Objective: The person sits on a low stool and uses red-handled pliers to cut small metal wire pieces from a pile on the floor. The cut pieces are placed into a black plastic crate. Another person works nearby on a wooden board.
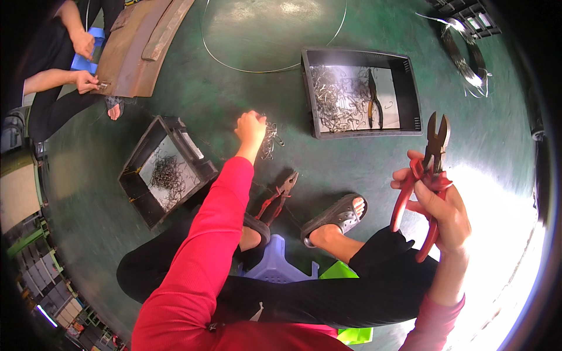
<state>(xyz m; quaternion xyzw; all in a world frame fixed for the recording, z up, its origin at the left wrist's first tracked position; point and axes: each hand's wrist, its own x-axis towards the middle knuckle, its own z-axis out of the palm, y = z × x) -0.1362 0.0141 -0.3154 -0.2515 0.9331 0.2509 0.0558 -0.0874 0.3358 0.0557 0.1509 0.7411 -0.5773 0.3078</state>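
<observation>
My right hand (448, 213) is wrapped round the red handles of a pair of diagonal cutters (434, 169), held up on the right with the dark jaws upward and a little apart. Ahead of me, my left hand (250, 130) reaches down to the floor with its fingers curled closed. It is at the left edge of a small pile of bent wire hooks (271, 141); what its fingertips pinch, if anything, is hidden. Red-handled pliers (280, 198) lie on the floor nearer my feet.
A black crate (363, 134) at the back right contains metal hooks and dark-handled pliers. Another black crate (136, 199) on the left contains a tangle of hooks. A wire coil (465, 58) lies far right. Another person's hands (86, 82) are beside a wooden board (132, 52).
</observation>
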